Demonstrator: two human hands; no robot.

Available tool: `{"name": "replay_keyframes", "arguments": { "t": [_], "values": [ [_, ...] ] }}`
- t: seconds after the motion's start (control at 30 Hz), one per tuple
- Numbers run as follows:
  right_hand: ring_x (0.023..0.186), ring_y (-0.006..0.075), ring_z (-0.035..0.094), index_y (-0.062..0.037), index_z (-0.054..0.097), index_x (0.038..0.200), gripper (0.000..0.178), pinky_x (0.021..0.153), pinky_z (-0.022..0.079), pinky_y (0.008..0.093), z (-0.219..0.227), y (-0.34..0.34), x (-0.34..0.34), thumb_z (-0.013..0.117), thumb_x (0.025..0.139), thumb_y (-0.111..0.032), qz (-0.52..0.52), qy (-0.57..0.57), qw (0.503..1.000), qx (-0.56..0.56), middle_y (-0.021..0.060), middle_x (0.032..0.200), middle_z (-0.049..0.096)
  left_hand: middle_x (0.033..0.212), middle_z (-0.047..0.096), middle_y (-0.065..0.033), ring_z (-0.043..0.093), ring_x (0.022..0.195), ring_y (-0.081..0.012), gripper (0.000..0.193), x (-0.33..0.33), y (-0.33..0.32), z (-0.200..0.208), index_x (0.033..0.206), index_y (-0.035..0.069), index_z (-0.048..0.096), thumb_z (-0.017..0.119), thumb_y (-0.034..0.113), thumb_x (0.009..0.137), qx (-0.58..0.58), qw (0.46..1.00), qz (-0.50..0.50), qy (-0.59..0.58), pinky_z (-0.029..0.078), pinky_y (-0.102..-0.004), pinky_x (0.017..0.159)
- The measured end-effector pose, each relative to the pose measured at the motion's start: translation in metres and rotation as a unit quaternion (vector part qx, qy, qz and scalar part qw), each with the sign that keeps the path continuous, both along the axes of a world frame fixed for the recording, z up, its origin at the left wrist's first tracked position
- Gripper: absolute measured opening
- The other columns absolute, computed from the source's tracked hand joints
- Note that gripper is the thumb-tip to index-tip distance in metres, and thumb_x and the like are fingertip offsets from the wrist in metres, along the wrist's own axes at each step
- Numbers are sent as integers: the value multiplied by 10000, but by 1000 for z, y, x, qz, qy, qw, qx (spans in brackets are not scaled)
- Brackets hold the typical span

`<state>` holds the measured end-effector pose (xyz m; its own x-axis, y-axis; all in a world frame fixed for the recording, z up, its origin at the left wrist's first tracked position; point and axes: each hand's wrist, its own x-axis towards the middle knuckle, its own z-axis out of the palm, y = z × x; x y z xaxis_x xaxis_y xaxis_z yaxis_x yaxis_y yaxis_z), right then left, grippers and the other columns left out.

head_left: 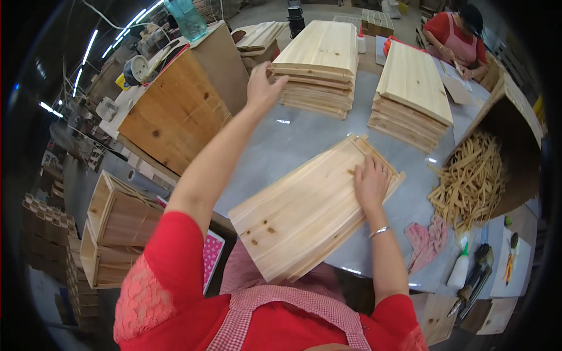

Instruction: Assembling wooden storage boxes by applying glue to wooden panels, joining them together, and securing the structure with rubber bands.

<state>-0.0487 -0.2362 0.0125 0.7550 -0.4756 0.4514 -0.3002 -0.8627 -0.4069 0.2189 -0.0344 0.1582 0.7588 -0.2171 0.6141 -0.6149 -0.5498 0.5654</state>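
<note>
My left hand (264,88) is at the near left corner of a tall stack of pale wooden panels (319,47), its thumb and fingers closed about the edge of an upper panel. In front of me, slanting across the table edge, lies another wooden panel (293,205), with more wood visible beneath it. A narrow wooden strip (383,161) runs along its far right end. Flat on that panel near this end rests my right hand (371,178), fingers stretched out, a bracelet at the wrist.
A second panel stack (413,85) stands on the grey table (260,155). To the right are a box of thin wooden strips (471,175), a pink cloth (426,243), a glue bottle (459,268) and a dark tool (477,272). A co-worker (456,38) sits beyond.
</note>
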Motion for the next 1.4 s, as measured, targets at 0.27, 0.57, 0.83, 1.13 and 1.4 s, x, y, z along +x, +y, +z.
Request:
{"name": "replay_keyframes", "arguments": {
  "t": [0.27, 0.57, 0.83, 1.13, 1.4],
  "values": [
    [1159, 349, 516, -54, 576, 1236, 420, 1012, 351, 472, -3, -1, 0, 654, 865, -233, 6, -19, 1000, -17, 153, 1241, 581, 1029, 653, -156, 628, 851, -212, 813, 141, 4, 7, 1329, -65, 518, 809, 447, 768, 95, 955, -91, 264, 492, -328, 685],
    [1179, 343, 504, -55, 570, 1261, 439, 1021, 344, 468, -5, -6, -4, 648, 866, -230, 6, -7, 1000, -2, 148, 1275, 571, 780, 637, -33, 533, 594, -147, 320, 132, -14, -14, 1053, 64, 683, 739, 319, 867, -325, 808, -94, 482, 416, -306, 517],
    [1174, 334, 510, -57, 578, 1254, 433, 1020, 347, 458, -3, 0, 3, 651, 864, -231, 22, -14, 1000, 7, 134, 1260, 578, 857, 646, -115, 660, 732, -224, 132, 154, -32, 35, 937, -11, 615, 668, 33, 824, -459, 763, -74, 449, 580, -355, 664],
    [1168, 333, 519, -52, 587, 1250, 433, 1021, 350, 456, -9, 2, -3, 643, 869, -250, 2, -34, 999, -15, 142, 1242, 587, 1276, 567, -155, 523, 1238, -264, 363, -29, 58, -2, 1228, -40, 520, 597, 185, 954, -687, 609, -215, 333, 429, -447, 1083],
    [1145, 350, 548, -46, 653, 1184, 366, 1019, 374, 464, -24, -8, 1, 586, 874, -231, -1, -53, 999, 8, 158, 1229, 626, 1335, 532, -141, 517, 1256, -293, 501, -113, 42, -25, 1336, 15, 450, 668, 10, 885, -660, 582, -213, 424, 423, -476, 1082]
  ]
}}
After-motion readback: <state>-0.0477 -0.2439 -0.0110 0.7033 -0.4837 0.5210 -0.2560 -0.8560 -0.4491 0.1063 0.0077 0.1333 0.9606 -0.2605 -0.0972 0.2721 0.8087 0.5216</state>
